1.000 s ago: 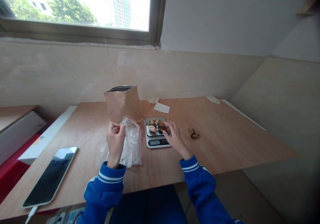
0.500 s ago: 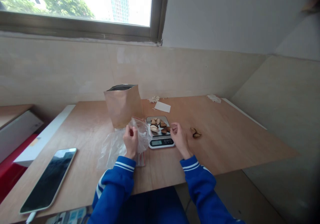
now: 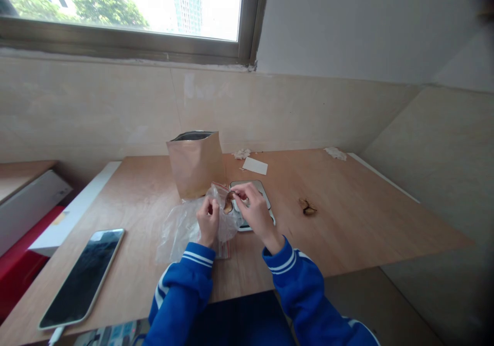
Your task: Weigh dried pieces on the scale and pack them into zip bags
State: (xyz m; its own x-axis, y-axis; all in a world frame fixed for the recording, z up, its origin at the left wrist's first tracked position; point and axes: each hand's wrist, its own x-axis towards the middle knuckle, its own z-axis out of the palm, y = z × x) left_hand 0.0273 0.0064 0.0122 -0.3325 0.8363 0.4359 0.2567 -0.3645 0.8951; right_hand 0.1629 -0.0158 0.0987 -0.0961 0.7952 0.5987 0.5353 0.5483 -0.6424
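My left hand (image 3: 209,220) is closed on the edge of a clear zip bag (image 3: 175,232) and keeps its mouth raised. Between the fingertips of my right hand (image 3: 254,209) is a curved, dried brown piece (image 3: 229,202), possibly a mushroom slice, at the bag's opening. Behind that hand lies a small kitchen scale (image 3: 264,187); its display and most of its plate are covered by the hand and bag. Whatever lies on the plate is hidden now.
A brown stand-up pouch (image 3: 196,166) stands open behind the bag. Further dried brown pieces (image 3: 307,207) lie to the right. A white card (image 3: 255,166) and crumpled tissue (image 3: 242,154) are at the back. On the left is a phone (image 3: 83,279) with a cable.
My right hand has moved left from the scale to the bag's opening, carrying a dried brown piece. My left hand still holds the bag. The view has shifted slightly.
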